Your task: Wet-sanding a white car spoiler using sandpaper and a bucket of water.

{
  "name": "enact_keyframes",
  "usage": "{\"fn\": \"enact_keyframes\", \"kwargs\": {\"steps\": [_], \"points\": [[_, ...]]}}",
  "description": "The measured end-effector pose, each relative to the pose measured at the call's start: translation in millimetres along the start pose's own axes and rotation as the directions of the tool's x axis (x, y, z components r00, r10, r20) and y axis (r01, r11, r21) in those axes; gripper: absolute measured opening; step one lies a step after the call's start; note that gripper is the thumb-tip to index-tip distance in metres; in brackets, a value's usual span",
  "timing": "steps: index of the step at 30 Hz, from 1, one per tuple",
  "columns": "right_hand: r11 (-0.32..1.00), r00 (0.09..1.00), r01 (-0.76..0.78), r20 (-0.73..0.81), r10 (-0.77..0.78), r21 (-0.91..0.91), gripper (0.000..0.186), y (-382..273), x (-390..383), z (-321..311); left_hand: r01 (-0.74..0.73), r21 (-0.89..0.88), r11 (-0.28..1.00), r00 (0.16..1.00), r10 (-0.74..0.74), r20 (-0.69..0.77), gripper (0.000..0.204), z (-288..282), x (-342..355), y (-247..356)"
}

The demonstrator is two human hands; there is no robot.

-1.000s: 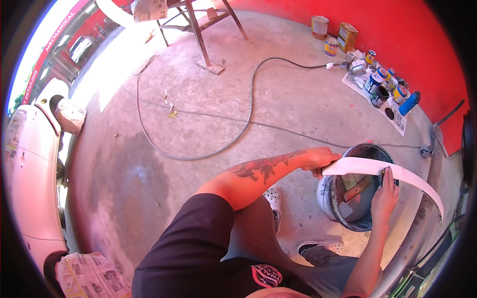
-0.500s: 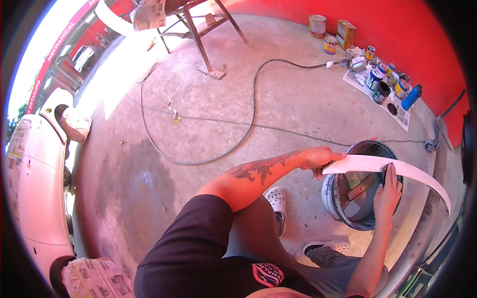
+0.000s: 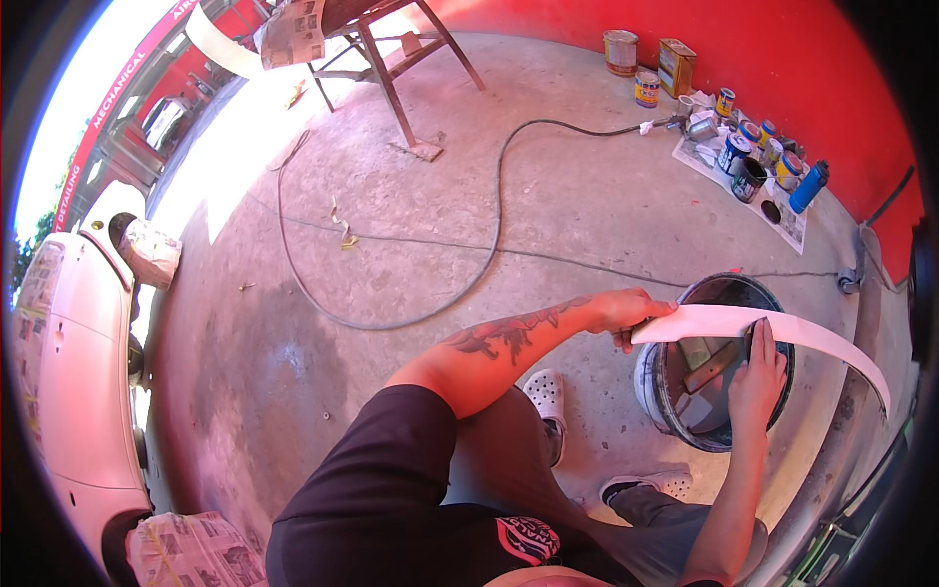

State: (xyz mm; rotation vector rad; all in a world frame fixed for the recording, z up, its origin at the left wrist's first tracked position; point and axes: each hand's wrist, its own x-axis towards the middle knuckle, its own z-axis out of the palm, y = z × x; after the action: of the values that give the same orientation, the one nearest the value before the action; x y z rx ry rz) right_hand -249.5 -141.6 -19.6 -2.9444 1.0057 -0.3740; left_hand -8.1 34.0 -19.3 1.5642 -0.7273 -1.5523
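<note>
My left hand (image 3: pixel 630 314) grips the left end of a long, curved white strip (image 3: pixel 822 337), held across a dark bucket. My right hand (image 3: pixel 755 383) has its fingers together against the middle of the strip, holding a thin dark pad (image 3: pixel 749 340) that is partly hidden by them. The bucket (image 3: pixel 715 444) stands on the concrete floor beneath both hands, holding murky grey liquid and some rectangular blocks (image 3: pixel 706 368). The strip's right end arches down past the bucket's rim.
Hoses (image 3: pixel 484 262) loop across the floor (image 3: pixel 411 254). Paint cans (image 3: pixel 735 157) stand on newspaper by a red wall (image 3: pixel 831 88). A stand (image 3: pixel 399 108) is at the back, a white vehicle (image 3: pixel 73 372) with papered parts on the left, and my feet (image 3: pixel 546 396) beside the bucket.
My right hand has shifted slightly along the strip, whose right end sits a little farther right and higher than a second ago. The surrounding scene has moved slightly down in the picture.
</note>
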Motion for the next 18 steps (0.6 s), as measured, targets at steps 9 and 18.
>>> {"fn": "enact_keyframes", "kwargs": {"steps": [9, 18], "points": [[0.953, 0.953, 0.302, -0.038, -0.302, 0.013, 0.073, -52, -15, -4, 0.023, 0.02, 1.0, 0.999, -0.022, -0.038, 0.057, -2, -6, -1], [0.969, 0.971, 0.225, -0.106, -0.214, 0.101, 0.065, -54, -13, 2, 0.03, -0.004, 1.0, 0.999, -0.03, -0.042, 0.057, -2, 4, -7]]}}
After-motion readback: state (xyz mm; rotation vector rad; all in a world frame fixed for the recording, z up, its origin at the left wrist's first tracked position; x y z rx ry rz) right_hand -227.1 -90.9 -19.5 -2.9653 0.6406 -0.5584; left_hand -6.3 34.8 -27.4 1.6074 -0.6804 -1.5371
